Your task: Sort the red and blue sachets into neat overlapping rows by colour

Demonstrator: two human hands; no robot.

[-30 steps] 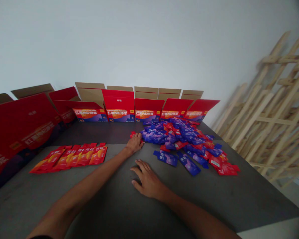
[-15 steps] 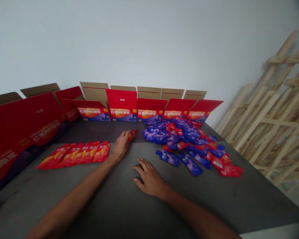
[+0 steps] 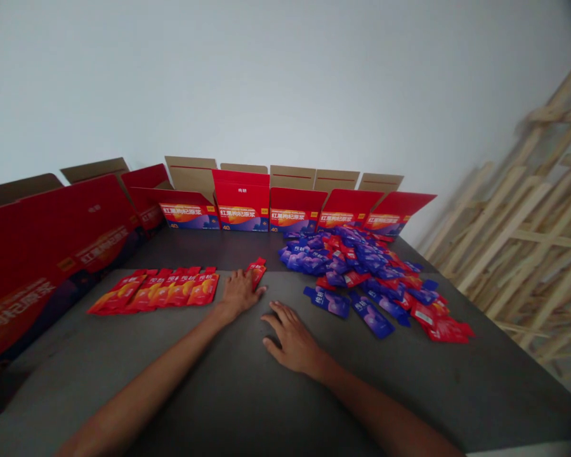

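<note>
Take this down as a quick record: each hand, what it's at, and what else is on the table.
Left hand: fingertips touching a single red pouch; grip unclear
Right hand: open, resting on the dark grey table
Nearest to right hand: loose blue pouches
Left of hands: overlapping red pouches in a row
Right of hands: heap of mixed blue and red pouches
Behind: open red cartons along the wall
</note>
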